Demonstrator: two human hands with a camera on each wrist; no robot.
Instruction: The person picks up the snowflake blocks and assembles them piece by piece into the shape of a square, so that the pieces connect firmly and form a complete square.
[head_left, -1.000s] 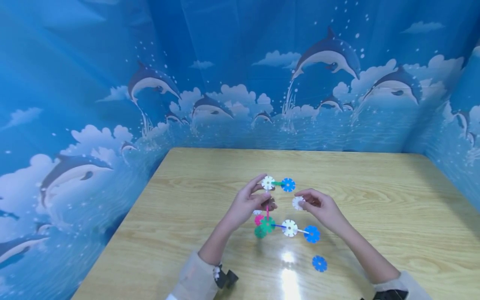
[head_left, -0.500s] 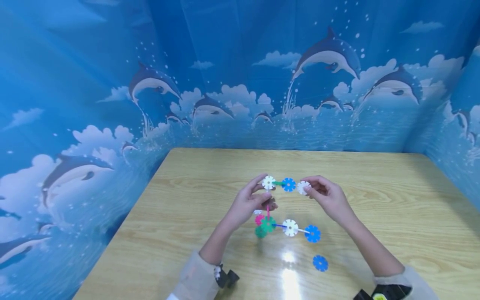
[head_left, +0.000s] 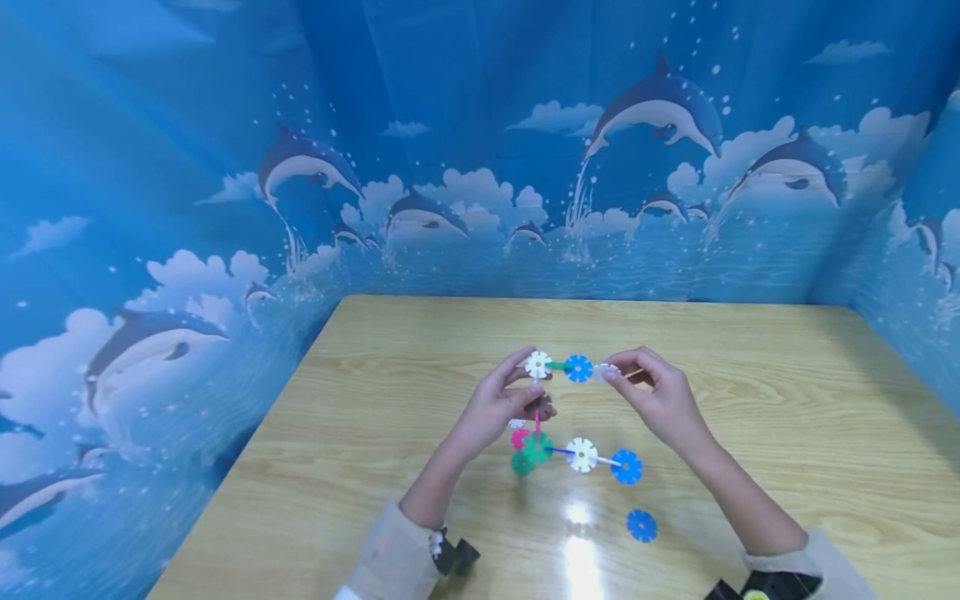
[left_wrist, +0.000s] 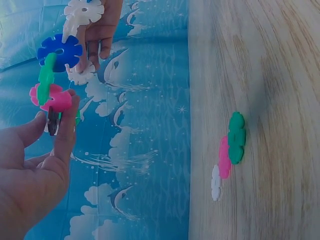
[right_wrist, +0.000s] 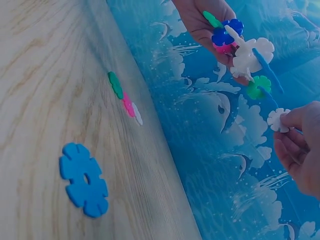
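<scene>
My left hand (head_left: 491,410) holds a chain of notched plastic snowflake discs above the table, gripping it on its left side. In the left wrist view, a dark disc (left_wrist: 52,121) sits between its thumb and fingers, beside a pink disc (left_wrist: 54,99). The upper row runs from a white disc (head_left: 537,364) through a green disc (head_left: 557,366), seen edge-on, to a blue disc (head_left: 578,368). My right hand (head_left: 663,404) pinches a loose-edged white snowflake disc (head_left: 604,372), tilted nearly flat, against the blue disc's right edge. The lower row has green (head_left: 537,448), white (head_left: 582,455) and blue (head_left: 627,467) discs.
A single blue disc (head_left: 642,526) lies on the wooden table (head_left: 337,500) near the front. Green (left_wrist: 237,137), pink (left_wrist: 225,157) and white (left_wrist: 216,183) discs lie in a row under the chain. A dolphin-print curtain (head_left: 480,167) borders the table.
My right hand has moved up and away with the white disc to the blue disc at the upper row's end, then turned the white disc edge-on. My left hand stays put.
</scene>
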